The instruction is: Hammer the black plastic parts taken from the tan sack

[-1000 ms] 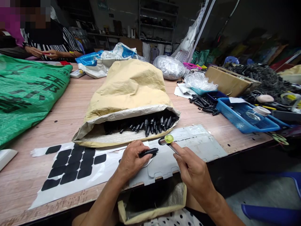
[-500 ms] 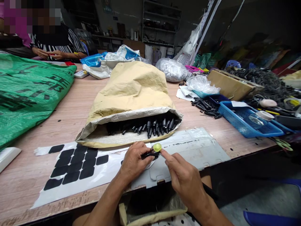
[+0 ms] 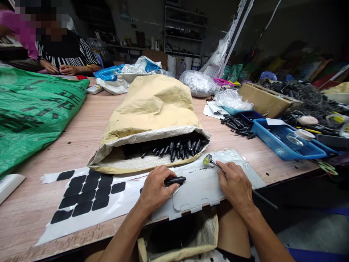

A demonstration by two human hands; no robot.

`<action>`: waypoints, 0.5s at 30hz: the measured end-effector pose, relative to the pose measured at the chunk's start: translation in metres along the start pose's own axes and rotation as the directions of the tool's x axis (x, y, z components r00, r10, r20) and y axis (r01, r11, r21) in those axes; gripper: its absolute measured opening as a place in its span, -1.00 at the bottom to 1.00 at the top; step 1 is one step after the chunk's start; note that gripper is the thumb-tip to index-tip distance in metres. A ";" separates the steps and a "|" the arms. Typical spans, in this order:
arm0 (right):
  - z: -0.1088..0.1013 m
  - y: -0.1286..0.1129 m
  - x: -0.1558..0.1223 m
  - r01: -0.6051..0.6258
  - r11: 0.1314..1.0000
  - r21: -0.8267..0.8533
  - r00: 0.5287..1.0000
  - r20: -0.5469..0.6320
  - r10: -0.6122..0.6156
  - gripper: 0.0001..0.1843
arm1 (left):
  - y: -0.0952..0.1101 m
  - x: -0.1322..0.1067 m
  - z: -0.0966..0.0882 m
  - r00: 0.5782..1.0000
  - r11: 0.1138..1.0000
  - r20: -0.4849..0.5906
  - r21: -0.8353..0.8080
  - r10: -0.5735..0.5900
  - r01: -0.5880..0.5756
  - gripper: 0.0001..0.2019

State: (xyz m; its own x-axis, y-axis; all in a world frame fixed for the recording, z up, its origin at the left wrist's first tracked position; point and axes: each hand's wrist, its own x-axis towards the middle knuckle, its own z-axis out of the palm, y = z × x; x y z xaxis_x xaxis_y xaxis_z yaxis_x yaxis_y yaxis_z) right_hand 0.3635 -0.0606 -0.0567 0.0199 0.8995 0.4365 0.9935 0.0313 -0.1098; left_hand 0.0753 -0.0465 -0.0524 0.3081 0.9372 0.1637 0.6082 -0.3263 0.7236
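Observation:
My left hand (image 3: 155, 189) is closed on a slim black part (image 3: 175, 180), pinning it against the grey plastic sheet (image 3: 207, 182) at the table's near edge. My right hand (image 3: 236, 183) grips a small mallet (image 3: 207, 159) with a yellow-green head; the head rests low on the sheet, to the right of the black part, and its dark handle runs back under my wrist. Just beyond my hands a tan paper sack (image 3: 151, 109) lies open, with several black parts (image 3: 177, 147) spilling from its mouth.
A white sheet with black pads (image 3: 84, 191) lies at left, a green sack (image 3: 32, 105) beyond it. Blue baskets (image 3: 283, 140), a cardboard box (image 3: 265, 96) and loose black parts (image 3: 236, 123) crowd the right. Another person's hands (image 3: 58, 68) work at the far left. An open bag (image 3: 180, 236) hangs below the edge.
My right hand has swung the mallet away from the black part, to the right and down onto the sheet. My left hand still holds the part in the same place.

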 end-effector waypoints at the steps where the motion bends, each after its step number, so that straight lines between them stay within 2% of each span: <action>1: 0.004 0.002 -0.001 0.011 1.000 -0.020 1.000 -0.011 -0.011 -0.62 | -0.001 0.001 0.000 1.000 1.000 0.004 0.002 0.000 0.000 -0.88; 5: 0.015 0.001 -0.007 0.030 0.999 -0.029 0.995 -0.099 -0.033 -0.60 | -0.003 0.002 0.000 1.000 1.000 0.022 0.011 0.005 -0.005 -0.90; 9: 0.021 0.001 -0.010 0.047 0.999 0.023 0.985 -0.168 -0.043 -0.67 | 0.013 -0.014 -0.009 0.997 0.999 0.067 -0.030 0.034 -0.032 -0.84; 11: 0.023 0.001 -0.010 0.056 0.997 0.045 0.983 -0.178 -0.047 -0.69 | 0.026 -0.033 -0.012 0.989 0.995 0.140 -0.093 0.054 -0.041 -0.81; 13: 0.023 0.002 -0.010 0.056 0.997 0.056 0.983 -0.181 -0.045 -0.70 | 0.036 -0.055 -0.009 0.961 0.991 0.269 -0.133 0.059 -0.024 -0.80; 15: 0.024 0.002 -0.010 0.050 0.997 0.058 0.982 -0.185 -0.039 -0.71 | 0.040 -0.075 0.000 0.924 0.998 0.381 -0.064 0.027 -0.003 -0.81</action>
State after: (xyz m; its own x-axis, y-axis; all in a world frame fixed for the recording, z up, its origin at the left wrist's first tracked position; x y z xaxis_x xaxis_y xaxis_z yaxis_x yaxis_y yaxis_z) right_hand 0.3623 -0.0589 -0.0822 0.0018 0.8014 0.5981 0.9850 0.1016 -0.1392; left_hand 0.0767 -0.1302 -0.0358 0.5803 0.8100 -0.0849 0.5593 -0.3206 0.7645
